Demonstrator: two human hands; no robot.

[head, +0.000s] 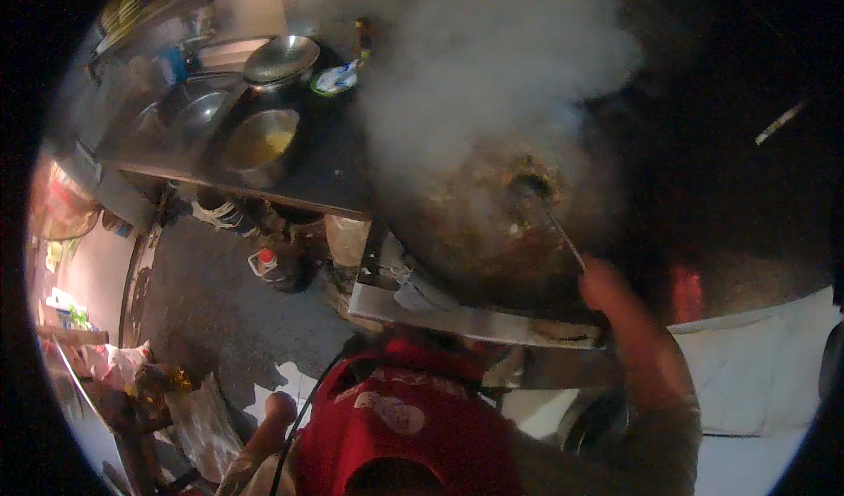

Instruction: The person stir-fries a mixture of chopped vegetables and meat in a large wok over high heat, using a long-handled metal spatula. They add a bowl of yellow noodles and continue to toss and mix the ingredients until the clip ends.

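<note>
My right hand (599,286) is closed around the handle of a metal cooking ladle or spatula (562,233). The tool's far end dips into food (521,173) in a very large dark wok (455,258). Thick steam (488,67) rises from the wok and hides much of its far side; the tool's head is too blurred to name exactly. Down at the lower left, away from the wok, my left hand (281,407) hangs by my side with its fingers curled; whether it holds anything does not show. A red apron (409,403) covers my front.
Left of the wok, a dark counter (310,192) bears a metal bowl of yellowish food (264,141), a strainer or perforated metal bowl (282,59) and other basins. Below it, a plastic jug with a red cap (267,263) stands on the floor. A metal ledge (461,321) edges the stove before me.
</note>
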